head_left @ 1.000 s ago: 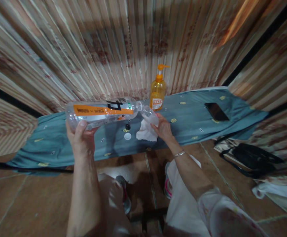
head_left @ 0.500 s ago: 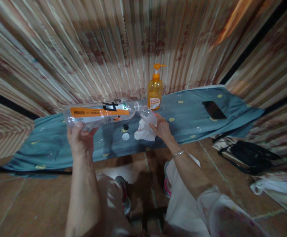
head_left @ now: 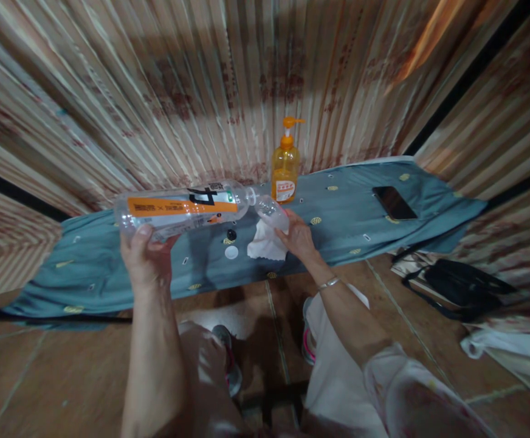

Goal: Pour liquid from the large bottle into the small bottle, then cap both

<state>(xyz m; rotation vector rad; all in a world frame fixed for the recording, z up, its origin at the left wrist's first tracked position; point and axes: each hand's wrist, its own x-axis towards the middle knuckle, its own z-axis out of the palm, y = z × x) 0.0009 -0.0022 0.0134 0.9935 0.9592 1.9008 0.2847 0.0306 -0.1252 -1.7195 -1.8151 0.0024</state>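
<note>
My left hand (head_left: 149, 255) is wrapped round a large clear plastic bottle (head_left: 183, 210) with an orange label and a big black "4". The bottle lies nearly level in the air, its open neck pointing right. That neck meets the small clear plastic container (head_left: 270, 211) gripped by my right hand (head_left: 298, 234); whether the two touch I cannot tell. Just below the container, a white wipe or tissue (head_left: 267, 241) is spread on the cloth. A small black cap (head_left: 231, 235) and a whitish disc (head_left: 231, 252) lie between my hands.
An orange pump bottle (head_left: 285, 170) stands at the back of the narrow table with its blue-green cloth (head_left: 338, 228). A black phone (head_left: 394, 202) lies to the right. Pleated curtain (head_left: 178, 91) rises behind. On the floor side at right is a black bag (head_left: 465, 286).
Both hands keep their holds and positions almost unchanged. The whole view has shifted very slightly.
</note>
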